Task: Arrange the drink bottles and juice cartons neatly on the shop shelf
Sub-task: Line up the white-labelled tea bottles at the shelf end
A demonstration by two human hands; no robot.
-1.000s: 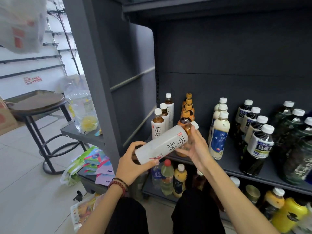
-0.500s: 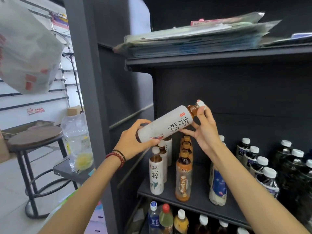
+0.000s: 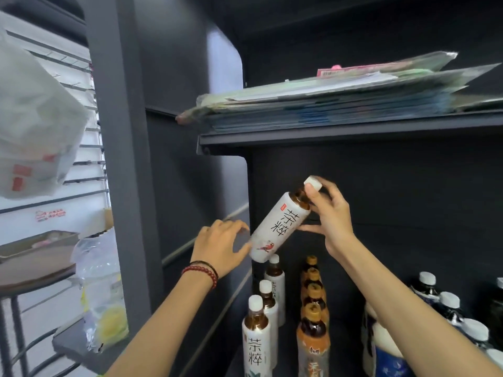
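The white tea bottle (image 3: 280, 227) is in the air inside the dark shelf unit, tilted, with its white cap up to the right and its bottom down to the left. The right hand (image 3: 329, 213) is clamped on its top end: thumb and forefinger pinch the neck and the cap, and another finger lies along the label. The left hand (image 3: 220, 246), with a red bead bracelet (image 3: 201, 270) on the wrist, is at the bottle's bottom with fingers loosely apart and not around it; only the thumb seems to touch the bottom edge. Directly below the bottle, a row of the same white tea bottles (image 3: 257, 338) stands upright on the lower shelf (image 3: 287, 349), and just beside this row stands a row of orange-capped tea bottles (image 3: 313, 336). Lower right of the bottle are dark bottles with white caps (image 3: 449, 308). Above it, the upper shelf board (image 3: 353, 131) carries a stack of flat plastic packets (image 3: 340, 102). Far left of the bottle hangs a white plastic bag (image 3: 35, 131).
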